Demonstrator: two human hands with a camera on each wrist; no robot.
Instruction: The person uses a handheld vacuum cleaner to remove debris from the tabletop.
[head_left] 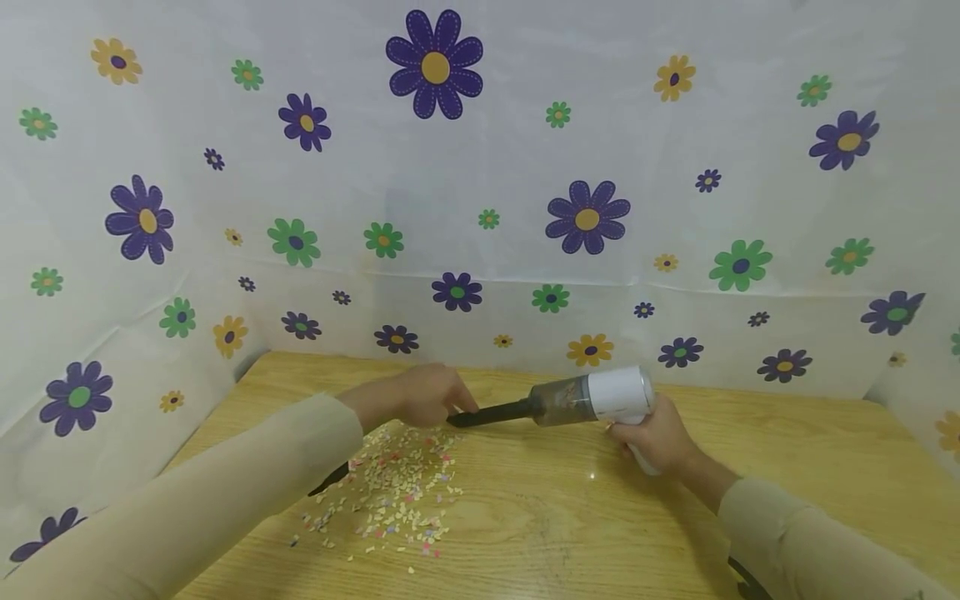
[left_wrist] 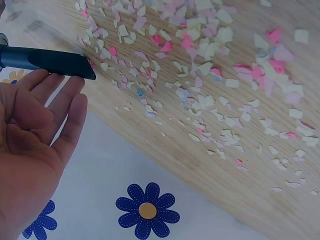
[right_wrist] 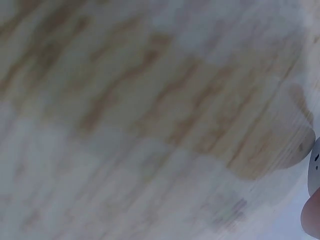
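a person in long pale sleeves (head_left: 247, 467) works a white handheld vacuum (head_left: 618, 393) above a wood-grain worktop (head_left: 540, 533), its slim black nozzle (head_left: 498, 412) aimed left toward a loose scatter of paper confetti (head_left: 410, 498) in cream, pink, lilac and blue. the right hand (head_left: 660, 437) wraps round the vacuum's handle, behind the smoky clear dust cup (head_left: 561, 402). the left hand (head_left: 431, 396) is pinching nothing that the pictures clearly show: its fingers reach out, nearly straight, and their tips touch the nozzle close to its slanted mouth, with the thumb apart from it in the left wrist view. that mouth sits just beside the far edge of the scatter; whether it touches the wood cannot be told. for good work here, the slanted opening would best lie low and almost flat to the wood, with the left fingertips steadying the tube from the side and clear of the inlet. slow, overlapping passes from the rim inward seem wiser than a plunge into the thickest patch, where flakes could be pushed about or clog the narrow slot. a firm right wrist should hold the angle even. the right wrist view is too blurred to add much. beyond stands a flower-print cloth (head_left: 510, 150).
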